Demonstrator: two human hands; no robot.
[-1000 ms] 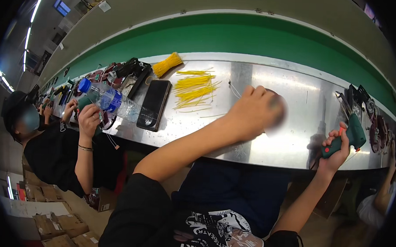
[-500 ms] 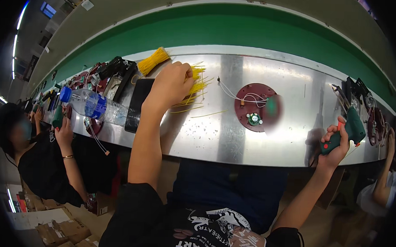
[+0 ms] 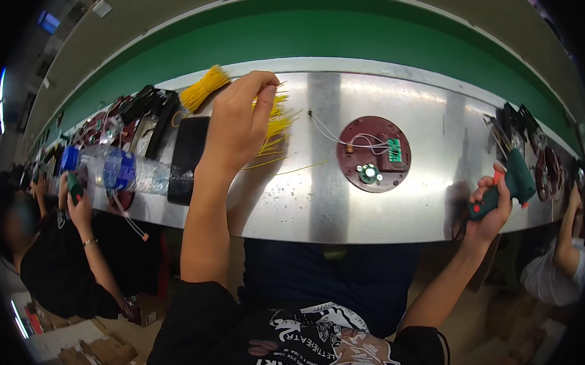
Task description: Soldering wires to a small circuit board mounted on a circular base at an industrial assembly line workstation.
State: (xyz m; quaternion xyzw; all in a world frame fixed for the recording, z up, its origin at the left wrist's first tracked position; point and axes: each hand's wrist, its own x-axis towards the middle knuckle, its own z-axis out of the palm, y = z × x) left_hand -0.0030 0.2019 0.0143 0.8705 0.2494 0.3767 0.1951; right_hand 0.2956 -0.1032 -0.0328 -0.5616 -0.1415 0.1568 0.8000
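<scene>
Two hands busy: left hand (image 3: pixel 239 125) pinches at yellow wires (image 3: pixel 277 120) on worktop (image 3: pixel 318 203), fingers together on a strand (prob. picking one). Right hand (image 3: pixel 490 207) clamped on green driver (image 3: pixel 511 185) at the edge. Round board (image 3: pixel 373 153) lies between; next likely calls for carrying wire over.

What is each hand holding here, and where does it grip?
The right hand holds a green power screwdriver by its handle. The left hand reaches into the loose yellow wires; whether it grips any cannot be told.
</scene>
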